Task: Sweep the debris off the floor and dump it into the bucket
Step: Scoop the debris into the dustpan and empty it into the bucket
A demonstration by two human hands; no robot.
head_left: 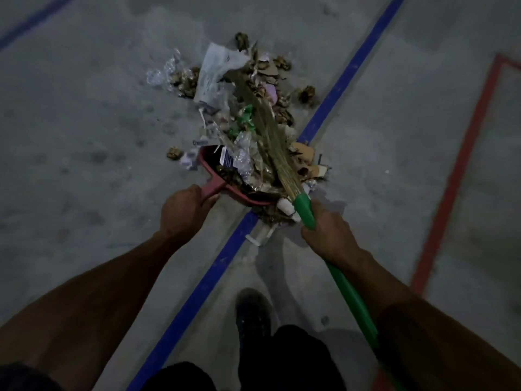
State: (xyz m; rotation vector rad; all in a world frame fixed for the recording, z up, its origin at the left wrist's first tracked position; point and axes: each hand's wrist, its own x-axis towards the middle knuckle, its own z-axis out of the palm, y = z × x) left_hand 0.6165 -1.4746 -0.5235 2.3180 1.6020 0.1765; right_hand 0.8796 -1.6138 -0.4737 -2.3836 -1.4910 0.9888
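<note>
The left hand (184,210) grips the red dustpan (225,180) by its handle and the right hand (328,232) wraps the broom (306,211) low on its green shaft — the debris (248,108), heaped mid-floor across the blue line (346,69), looks light, crumpled and likely to scatter.

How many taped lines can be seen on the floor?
3. A blue line runs diagonally under the debris pile; a second blue line crosses the top left corner; a red line bends at right.

Both hands (184,210) (328,235) gripping, arms outstretched
</note>
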